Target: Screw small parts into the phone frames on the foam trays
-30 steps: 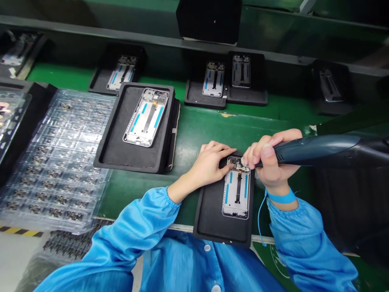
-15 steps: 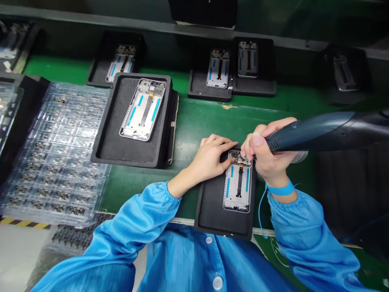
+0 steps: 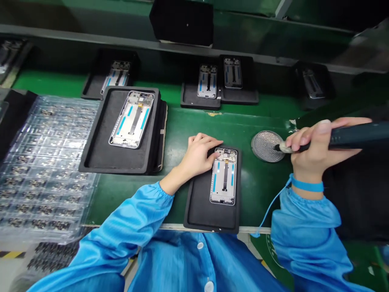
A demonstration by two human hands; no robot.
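- Blister trays (image 3: pixel 45 170): clear plastic, stacked at the far left of the worktop (image 3: pixel 255 194). Each pocket carries a small dark part. No hand is near them.
- Near mat (image 3: pixel 91 162): black, with a raised rim, left of centre. It carries a silver-edged phone frame (image 3: pixel 131 119) with blue strips, lying at a slant.
- Back mats (image 3: pixel 190 97): a row of black mats along the rear of the worktop. Those in view carry further frames of the same type.
- Left hand (image 3: pixel 199 156): rests on the upper-left corner of the centre frame (image 3: pixel 224 178). The fingers (image 3: pixel 206 140) lie together and slightly curled, pressing from above rather than clamping.
- Centre frame: lies upright and square on the front mat (image 3: pixel 194 211), near the front edge of the worktop. Its top end now shows clear of the tool, which was over it in the earlier views.
- Mesh disc (image 3: pixel 264 146): round, metal and perforated, right of the front mat. It was not in full view earlier.
- Tool (image 3: pixel 349 136): dark, pen-shaped, probably an electric screwdriver. It has moved off the frame, and its tip sits at the disc's right edge.
- Right hand (image 3: pixel 316 146): grips the tool, with the fingers (image 3: pixel 304 136) closed around its body.
- Wrist strap (image 3: pixel 306 185): blue, worn on the right wrist, with a cord running down towards the worktop.
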